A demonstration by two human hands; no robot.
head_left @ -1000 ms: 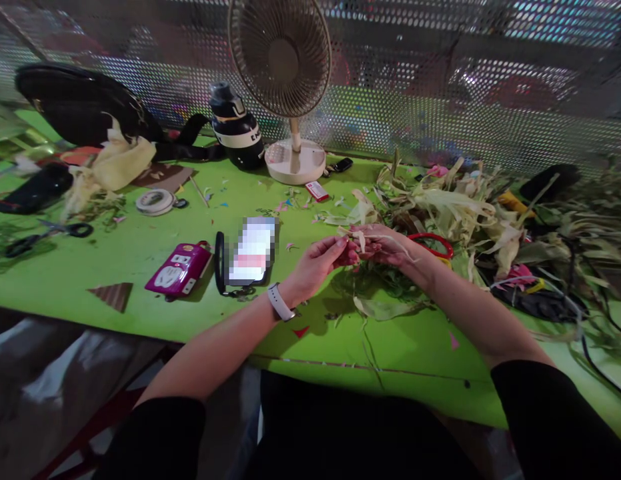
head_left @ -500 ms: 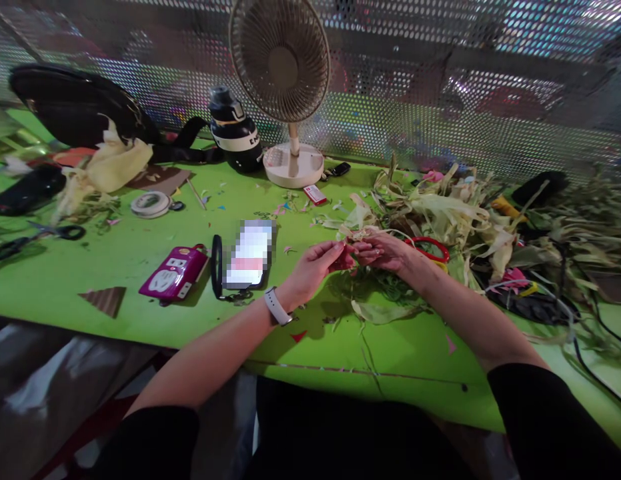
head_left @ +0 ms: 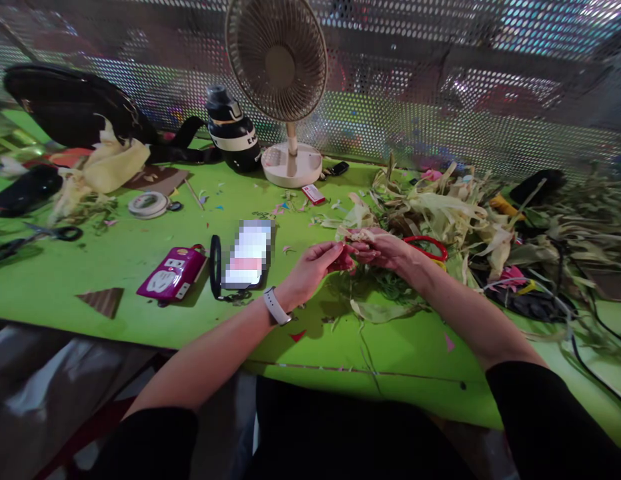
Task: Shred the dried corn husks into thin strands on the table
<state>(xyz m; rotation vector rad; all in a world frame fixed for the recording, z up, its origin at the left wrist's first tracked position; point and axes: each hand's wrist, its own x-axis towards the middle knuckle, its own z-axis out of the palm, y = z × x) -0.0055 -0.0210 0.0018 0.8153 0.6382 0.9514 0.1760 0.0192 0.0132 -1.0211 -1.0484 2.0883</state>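
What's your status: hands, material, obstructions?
Left hand and right hand close together, grip unclear. Pale strip where they converge. Husk pile beyond right hand, possibly crowding it.

Fan (head_left: 280, 67) cropped at top, phone screen (head_left: 249, 255) pixelated, pale scrap (head_left: 361, 237), perhaps husk, partly hidden in the hands (head_left: 316, 264) (head_left: 387, 251)

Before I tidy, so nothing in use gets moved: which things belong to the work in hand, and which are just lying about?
Likely in use:
pale strip at the fingers of the left hand and right hand
pile of pale leaves beside the right hand

Apparently just lying about:
fan
black bottle
phone
purple socket block
black bag
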